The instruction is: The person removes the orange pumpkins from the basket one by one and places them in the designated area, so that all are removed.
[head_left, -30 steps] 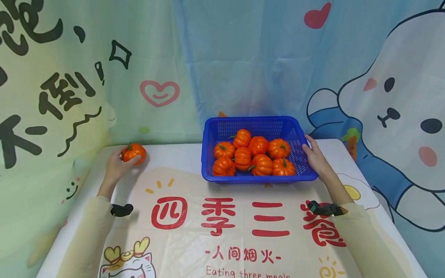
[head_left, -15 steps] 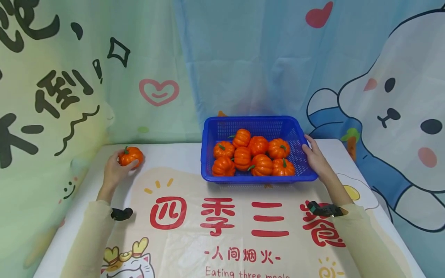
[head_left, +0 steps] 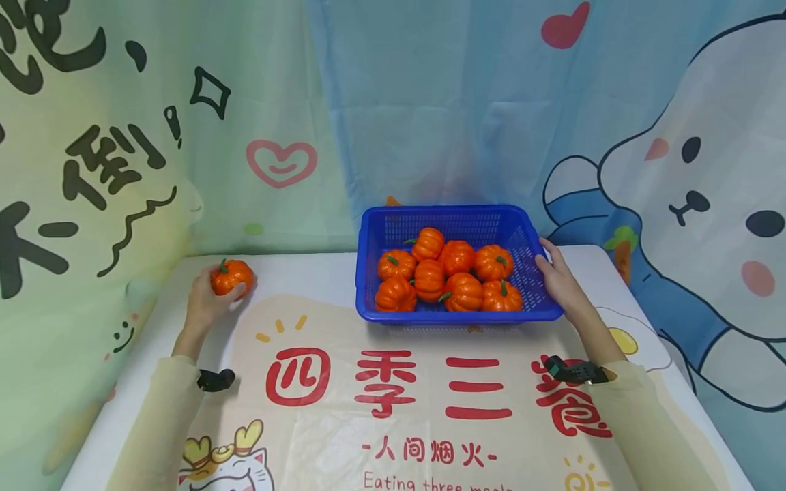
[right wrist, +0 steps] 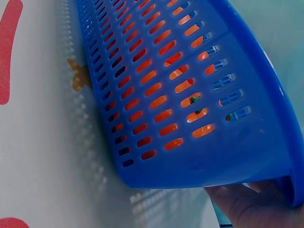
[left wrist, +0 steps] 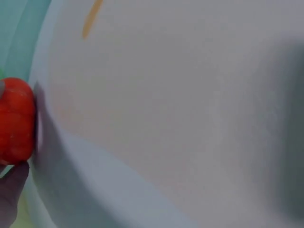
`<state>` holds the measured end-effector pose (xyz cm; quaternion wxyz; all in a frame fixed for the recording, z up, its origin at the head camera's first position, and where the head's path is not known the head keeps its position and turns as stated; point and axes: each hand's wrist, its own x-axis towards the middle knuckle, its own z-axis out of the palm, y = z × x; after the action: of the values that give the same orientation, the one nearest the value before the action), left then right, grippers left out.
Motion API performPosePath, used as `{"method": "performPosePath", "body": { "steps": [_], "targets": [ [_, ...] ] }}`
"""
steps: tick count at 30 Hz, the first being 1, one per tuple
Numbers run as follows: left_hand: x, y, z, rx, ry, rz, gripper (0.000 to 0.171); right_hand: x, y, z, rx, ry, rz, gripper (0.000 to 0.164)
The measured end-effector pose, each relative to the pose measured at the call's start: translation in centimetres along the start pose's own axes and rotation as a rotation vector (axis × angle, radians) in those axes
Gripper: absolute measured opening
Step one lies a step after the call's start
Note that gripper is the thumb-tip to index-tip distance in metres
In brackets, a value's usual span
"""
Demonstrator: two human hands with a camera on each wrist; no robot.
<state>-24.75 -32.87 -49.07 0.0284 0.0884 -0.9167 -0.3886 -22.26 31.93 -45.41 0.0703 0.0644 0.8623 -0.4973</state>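
Pumpkin (head_left: 233, 275), orange with a green stem (head_left: 223, 264), is held at the far left corner of the white table (head_left: 307, 274) by the left hand (head_left: 205, 301), which is curled round it. Well apart from it, eight more orange pumpkins (head_left: 429, 280) are bunched in a blue basket (head_left: 457, 317) full of little holes, and its right end is gripped by the right hand (head_left: 563, 283). Big red letters (head_left: 474, 386) are printed on the table, and a white animal (head_left: 737, 88) is drawn on the curtain (head_left: 417, 82) behind.
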Motion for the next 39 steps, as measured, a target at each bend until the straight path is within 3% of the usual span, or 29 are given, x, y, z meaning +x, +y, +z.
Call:
{"method": "performPosePath", "body": {
  "steps": [2, 5, 8, 10, 13, 17, 20, 29, 39],
  "targets": [
    [0.0, 0.1, -0.1, -0.032, 0.002, -0.014, 0.077, 0.0, -0.1, 0.0, -0.005, 0.001, 0.006, 0.062],
    [-0.3, 0.5, -0.1, -0.103, 0.070, 0.013, 0.078, -0.1, -0.1, 0.0, -0.002, -0.002, 0.011, 0.062],
    [-1.1, 1.5, 0.1, -0.107, 0.174, 0.151, 0.074, -0.2, -0.2, 0.1, 0.002, -0.001, 0.010, 0.063],
    [-2.1, 2.6, 0.5, -0.080, 0.191, 0.269, 0.070, -0.2, -0.2, 0.1, 0.002, 0.003, 0.006, 0.063],
    [-4.3, 4.3, 1.4, -0.073, 0.101, 0.389, 0.068, -0.2, -0.2, 0.0, 0.003, -0.001, 0.006, 0.063],
    [-7.6, 6.3, 2.8, -0.106, -0.103, 0.360, 0.070, -0.3, -0.2, -0.1, 0.003, -0.004, 0.011, 0.063],
    [-9.7, 7.3, 3.8, -0.136, -0.193, 0.344, 0.069, -0.2, -0.1, 0.1, 0.008, -0.002, 0.008, 0.063],
    [-13.9, 10.8, 6.3, -0.226, -0.307, 0.467, 0.066, -0.2, 0.0, -0.1, 0.018, -0.008, 0.007, 0.062],
    [-16.1, 13.5, 8.1, -0.290, -0.395, 0.528, 0.065, -0.1, -0.1, 0.0, 0.020, -0.002, 0.005, 0.062]
  ]
}}
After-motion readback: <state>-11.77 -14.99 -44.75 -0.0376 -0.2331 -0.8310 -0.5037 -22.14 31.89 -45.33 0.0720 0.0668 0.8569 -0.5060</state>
